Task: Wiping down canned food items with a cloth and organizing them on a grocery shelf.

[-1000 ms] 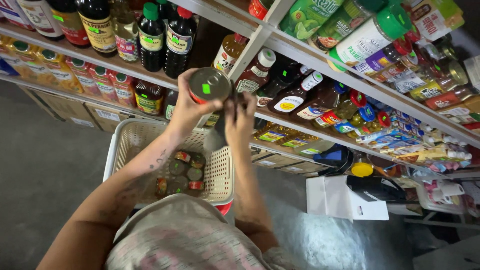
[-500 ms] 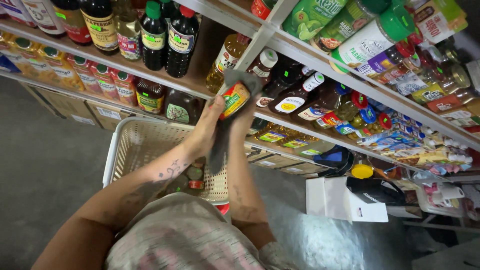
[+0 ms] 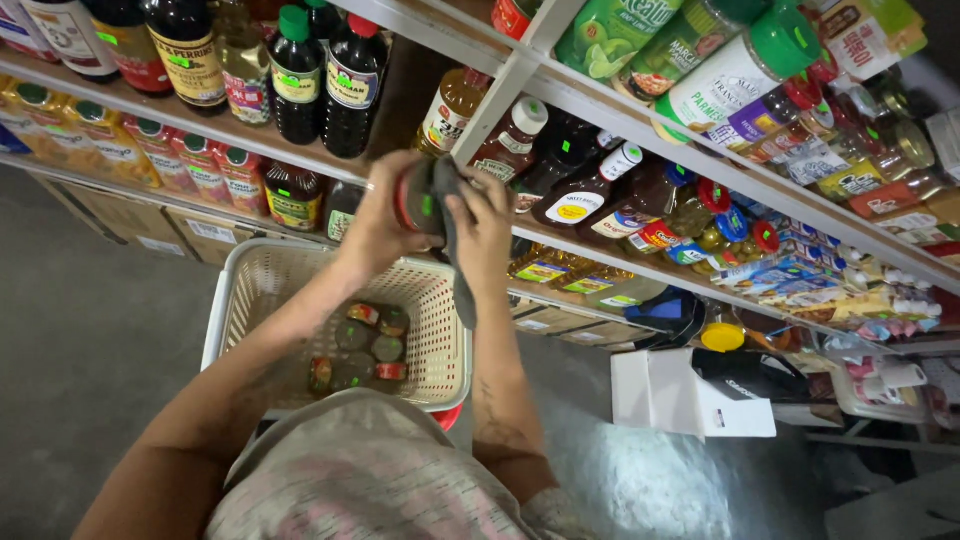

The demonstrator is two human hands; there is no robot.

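Shop aisle: grey concrete floor (image 3: 90,330), metal shelving (image 3: 600,105) packed with glass sauce bottles and jars. Below the hands, a cream perforated plastic basket (image 3: 440,345) holds several small round jars. Left hand (image 3: 375,225) is wrapped tight around a small round red-lidded jar (image 3: 413,200), held up in front of the shelf edge. Right hand (image 3: 485,225) presses a dark grey cloth (image 3: 455,250) against it, fingers closed on the fabric.

slanted metal shelves (image 3: 600,105), dark sauce bottles (image 3: 320,75) on upper tier, small jars (image 3: 210,170) below, white basket (image 3: 440,340) holding jars (image 3: 365,345)
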